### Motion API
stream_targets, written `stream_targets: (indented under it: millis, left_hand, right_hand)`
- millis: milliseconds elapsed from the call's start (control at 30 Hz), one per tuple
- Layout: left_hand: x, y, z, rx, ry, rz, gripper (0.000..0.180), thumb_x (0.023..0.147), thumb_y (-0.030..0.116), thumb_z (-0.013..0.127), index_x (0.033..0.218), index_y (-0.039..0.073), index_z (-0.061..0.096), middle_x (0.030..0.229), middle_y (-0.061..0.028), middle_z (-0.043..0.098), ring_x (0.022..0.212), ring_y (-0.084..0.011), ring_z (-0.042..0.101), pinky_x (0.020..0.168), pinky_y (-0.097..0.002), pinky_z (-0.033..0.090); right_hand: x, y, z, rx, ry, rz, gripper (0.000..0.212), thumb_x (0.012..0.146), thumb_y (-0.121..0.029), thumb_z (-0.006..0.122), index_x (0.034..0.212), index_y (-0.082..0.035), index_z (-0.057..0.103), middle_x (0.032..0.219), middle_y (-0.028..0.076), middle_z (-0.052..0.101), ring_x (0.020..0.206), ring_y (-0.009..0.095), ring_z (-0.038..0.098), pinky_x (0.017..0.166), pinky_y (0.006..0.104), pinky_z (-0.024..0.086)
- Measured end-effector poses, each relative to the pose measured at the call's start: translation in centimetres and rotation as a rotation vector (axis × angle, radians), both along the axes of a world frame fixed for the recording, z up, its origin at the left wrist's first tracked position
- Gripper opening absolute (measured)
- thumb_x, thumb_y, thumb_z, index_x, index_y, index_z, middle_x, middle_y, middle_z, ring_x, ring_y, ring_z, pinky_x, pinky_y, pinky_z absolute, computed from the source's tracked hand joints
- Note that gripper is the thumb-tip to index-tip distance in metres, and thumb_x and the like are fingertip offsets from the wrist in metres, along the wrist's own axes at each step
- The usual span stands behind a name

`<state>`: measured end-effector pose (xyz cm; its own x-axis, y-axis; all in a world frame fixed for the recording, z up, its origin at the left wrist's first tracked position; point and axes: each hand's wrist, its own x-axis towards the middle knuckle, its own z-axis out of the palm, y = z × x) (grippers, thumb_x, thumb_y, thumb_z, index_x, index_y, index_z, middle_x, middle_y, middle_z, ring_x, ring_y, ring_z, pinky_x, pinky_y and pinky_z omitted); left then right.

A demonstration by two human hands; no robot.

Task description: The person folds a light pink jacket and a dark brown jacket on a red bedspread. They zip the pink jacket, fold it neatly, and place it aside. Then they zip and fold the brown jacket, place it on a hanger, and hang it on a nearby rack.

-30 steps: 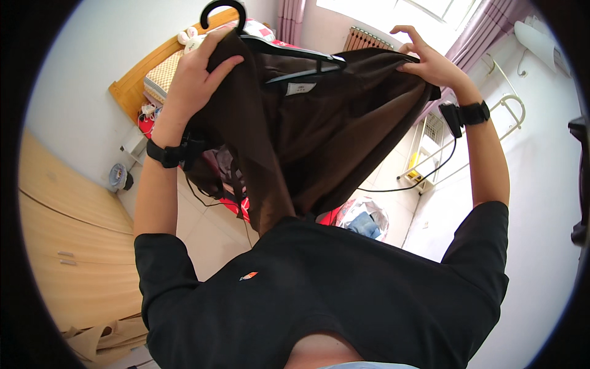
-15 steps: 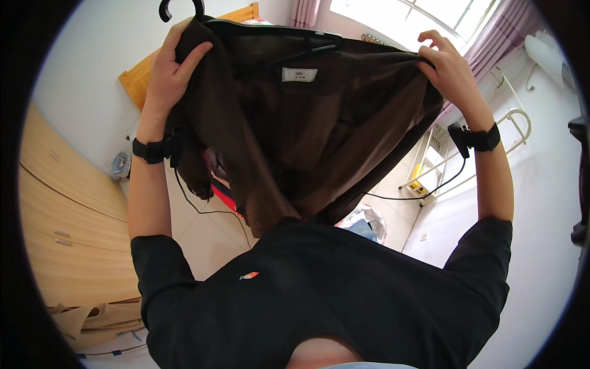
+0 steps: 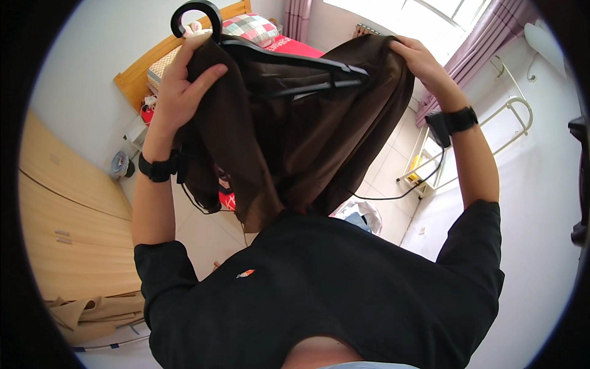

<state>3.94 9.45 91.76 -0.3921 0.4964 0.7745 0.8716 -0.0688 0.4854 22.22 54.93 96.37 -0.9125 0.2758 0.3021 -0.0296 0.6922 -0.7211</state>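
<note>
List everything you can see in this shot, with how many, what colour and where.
garment: one, dark brown, held up in the middle, draped over the hanger
hanger: one, black, hook at top left, bar across the garment's top
bed: one, wooden headboard, red cover, checked pillow, top left behind the garment
wardrobe: one, light wood, left edge
curtains: purple, by the bright window at top right
metal rack: one, white, right
cable: one, black, hanging from the right wrist
wristbands: two, black, one on each wrist
left hand: grips the garment's left side at the hanger
right hand: grips the garment's top right edge
</note>
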Motion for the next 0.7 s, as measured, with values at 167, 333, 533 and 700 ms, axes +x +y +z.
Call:
stream_targets:
  millis: [167, 333, 533, 700]
  left_hand:
    - [5.4, 5.7, -1.1, -0.101, 0.109, 0.025, 0.051, 0.099, 0.014, 0.084, 0.144, 0.006, 0.063, 0.109, -0.0179, 0.079, 0.102, -0.0317, 0.08, 0.092, -0.0377, 0.059]
    - [6.3, 10.9, -3.1, -0.068, 0.189, 0.217, 0.05, 0.101, 0.022, 0.083, 0.145, 0.008, 0.064, 0.106, -0.0224, 0.079, 0.096, -0.0433, 0.078, 0.083, -0.0428, 0.06]
    - [5.2, 10.3, -3.6, -0.039, 0.167, 0.23, 0.048, 0.101, 0.023, 0.083, 0.144, 0.009, 0.064, 0.105, -0.0226, 0.079, 0.098, -0.044, 0.078, 0.083, -0.0436, 0.061]
    - [5.8, 10.5, -1.6, -0.002, 0.151, 0.226, 0.047, 0.099, 0.02, 0.084, 0.141, 0.006, 0.067, 0.099, -0.0187, 0.079, 0.095, -0.0375, 0.081, 0.084, -0.0389, 0.061]
  right_hand:
    - [-3.3, -0.3, 0.7, 0.501, 0.045, -0.024, 0.044, 0.101, -0.036, 0.07, 0.107, 0.007, 0.077, 0.082, 0.015, 0.072, 0.077, 0.021, 0.069, 0.079, 0.0373, 0.057]
    - [-2.1, -1.1, 1.5, 0.517, 0.144, 0.129, 0.042, 0.096, -0.035, 0.076, 0.099, 0.007, 0.078, 0.076, 0.016, 0.07, 0.071, 0.021, 0.067, 0.074, 0.0376, 0.056]
    - [0.5, 2.0, 4.2, 0.418, -0.02, 0.214, 0.037, 0.098, -0.03, 0.078, 0.104, 0.006, 0.079, 0.08, 0.012, 0.073, 0.072, 0.018, 0.068, 0.073, 0.0352, 0.056]
    - [1.4, 0.7, 4.7, 0.502, 0.073, 0.276, 0.033, 0.105, -0.027, 0.073, 0.11, 0.006, 0.077, 0.084, 0.011, 0.073, 0.078, 0.018, 0.068, 0.078, 0.034, 0.055]
